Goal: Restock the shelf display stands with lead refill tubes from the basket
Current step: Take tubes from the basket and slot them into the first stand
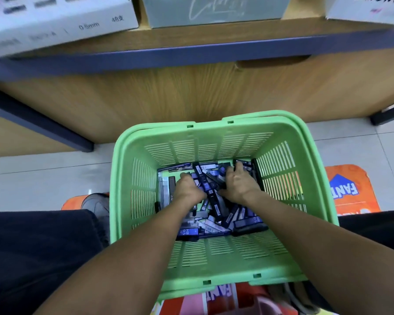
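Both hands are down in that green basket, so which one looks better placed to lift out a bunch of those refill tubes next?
Probably the right hand: its fingers curl round several dark lead refill tubes in the green basket. The left hand is also among the tubes, but its grip is hidden.

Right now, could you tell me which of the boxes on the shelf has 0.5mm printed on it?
The white box at the far left of the shelf; the grey-green middle box bears cursive script instead.
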A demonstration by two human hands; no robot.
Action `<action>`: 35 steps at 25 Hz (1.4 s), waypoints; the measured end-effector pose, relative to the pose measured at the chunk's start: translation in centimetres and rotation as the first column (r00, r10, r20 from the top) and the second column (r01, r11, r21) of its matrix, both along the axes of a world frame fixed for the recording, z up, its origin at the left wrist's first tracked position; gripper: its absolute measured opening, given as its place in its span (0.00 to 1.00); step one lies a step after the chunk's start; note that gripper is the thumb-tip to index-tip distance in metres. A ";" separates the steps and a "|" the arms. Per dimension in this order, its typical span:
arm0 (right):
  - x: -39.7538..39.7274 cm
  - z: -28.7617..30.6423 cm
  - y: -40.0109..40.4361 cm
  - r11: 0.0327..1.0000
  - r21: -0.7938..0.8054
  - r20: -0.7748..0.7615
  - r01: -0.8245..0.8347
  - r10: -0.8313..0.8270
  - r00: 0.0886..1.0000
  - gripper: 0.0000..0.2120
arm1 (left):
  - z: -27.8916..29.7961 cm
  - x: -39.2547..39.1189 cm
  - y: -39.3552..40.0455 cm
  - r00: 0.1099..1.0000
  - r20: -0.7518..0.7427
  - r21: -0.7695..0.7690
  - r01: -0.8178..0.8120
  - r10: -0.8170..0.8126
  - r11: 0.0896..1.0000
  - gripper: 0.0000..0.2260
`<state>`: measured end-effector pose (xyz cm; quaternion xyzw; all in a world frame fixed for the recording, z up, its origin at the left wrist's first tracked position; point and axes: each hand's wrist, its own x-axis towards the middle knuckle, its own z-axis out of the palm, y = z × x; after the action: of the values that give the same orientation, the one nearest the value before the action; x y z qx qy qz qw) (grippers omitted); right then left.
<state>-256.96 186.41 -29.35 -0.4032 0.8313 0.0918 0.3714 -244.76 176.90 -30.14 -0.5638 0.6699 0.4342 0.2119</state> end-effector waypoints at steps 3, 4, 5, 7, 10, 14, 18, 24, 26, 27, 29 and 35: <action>0.4 -0.4 0.3 0.989 -0.005 0.075 0.148 -0.147 0.986 0.34 | -0.3 -0.2 0.6 0.969 -0.044 0.070 -0.238 0.241 0.969 0.14; 0.6 -0.5 0.3 0.980 0.001 0.092 0.197 -0.196 0.976 0.35 | -0.4 -0.3 0.8 0.951 -0.058 0.119 -0.295 0.303 0.948 0.13; 0.6 -0.7 0.2 0.970 0.006 0.100 0.242 -0.241 0.965 0.35 | -0.3 -0.4 1.0 0.935 -0.067 0.169 -0.333 0.348 0.928 0.13; 0.6 -0.9 0.0 0.942 0.026 0.140 0.336 -0.336 0.931 0.32 | 0.3 -0.6 1.2 0.903 -0.072 0.268 -0.391 0.423 0.880 0.16; 0.6 -0.6 -0.1 0.833 0.048 0.315 0.550 -0.536 0.783 0.22 | 1.2 -0.9 0.9 0.893 -0.036 0.384 -0.402 0.448 0.831 0.31; 1.4 -0.5 0.3 0.675 0.099 0.541 0.731 -0.653 0.530 0.14 | 1.3 -2.0 1.0 0.953 -0.042 0.376 -0.264 0.300 0.888 0.31; 2.4 -0.3 0.2 0.547 0.222 0.698 0.807 -0.667 0.260 0.16 | 0.3 -1.7 1.9 0.860 -0.044 0.391 -0.453 0.508 0.801 0.30; 1.2 -0.2 1.5 0.472 0.375 0.784 0.798 -0.621 -0.002 0.18 | -1.2 -0.8 2.4 0.745 -0.073 0.426 -0.578 0.663 0.696 0.43; 1.0 -0.4 1.5 0.508 0.352 0.776 0.786 -0.628 0.058 0.19 | -0.9 -0.6 2.2 0.743 -0.093 0.436 -0.569 0.663 0.698 0.46; 0.9 -0.4 1.4 0.512 0.344 0.772 0.787 -0.631 0.074 0.19 | -0.9 -0.4 2.0 0.745 -0.098 0.444 -0.561 0.660 0.699 0.44; 0.9 -0.4 1.5 0.485 0.356 0.766 0.799 -0.641 0.048 0.15 | -0.9 0.3 1.5 0.759 -0.092 0.504 -0.523 0.645 0.688 0.36; -0.3 1.2 0.9 0.544 0.205 0.690 0.813 -0.670 0.274 0.14 | 0.7 1.9 0.9 0.788 -0.094 0.554 -0.467 0.609 0.689 0.22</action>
<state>-257.28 187.27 -28.17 -0.0006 0.7152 -0.3326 0.6147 -242.82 177.78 -29.48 -0.5963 0.3580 0.7085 0.1195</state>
